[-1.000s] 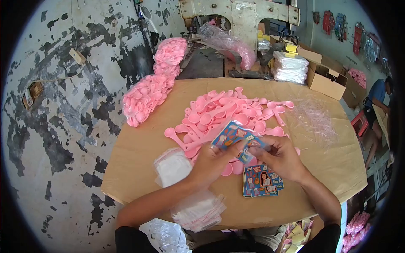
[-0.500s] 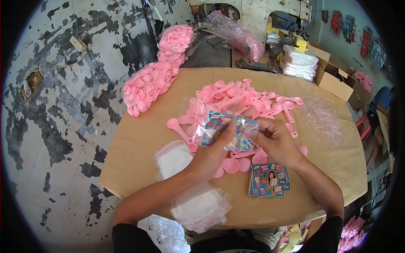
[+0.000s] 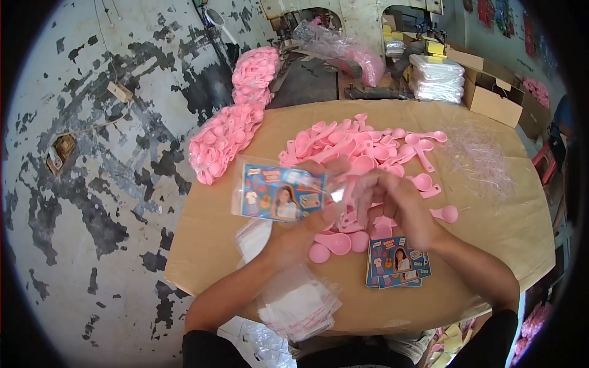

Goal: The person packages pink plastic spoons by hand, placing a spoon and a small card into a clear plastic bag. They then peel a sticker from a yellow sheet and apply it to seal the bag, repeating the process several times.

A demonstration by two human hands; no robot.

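My left hand (image 3: 307,211) is closed on a clear plastic packet with a blue printed card (image 3: 282,192) inside, held over the table's left-centre. My right hand (image 3: 396,199) is beside the packet's right end, fingers curled and blurred; whether it touches the plastic cannot be made out. Behind both hands spreads a heap of pink spoons (image 3: 331,142). Below my right hand lies a stack of blue cards (image 3: 397,262). Empty clear bags (image 3: 299,305) lie under my left forearm, with more (image 3: 254,239) near the left wrist.
Filled bags of pink spoons (image 3: 226,136) stand at the table's back left. Clear plastic strands (image 3: 478,161) lie on the right of the brown table (image 3: 208,245). Stacked plastic packs (image 3: 437,78) and an open cardboard box (image 3: 492,98) are behind it, near a machine (image 3: 362,24).
The packet has moved left and is turned flatter to the camera, its card now plainly visible. My right hand has come away from the card part. The whole view has shifted slightly.
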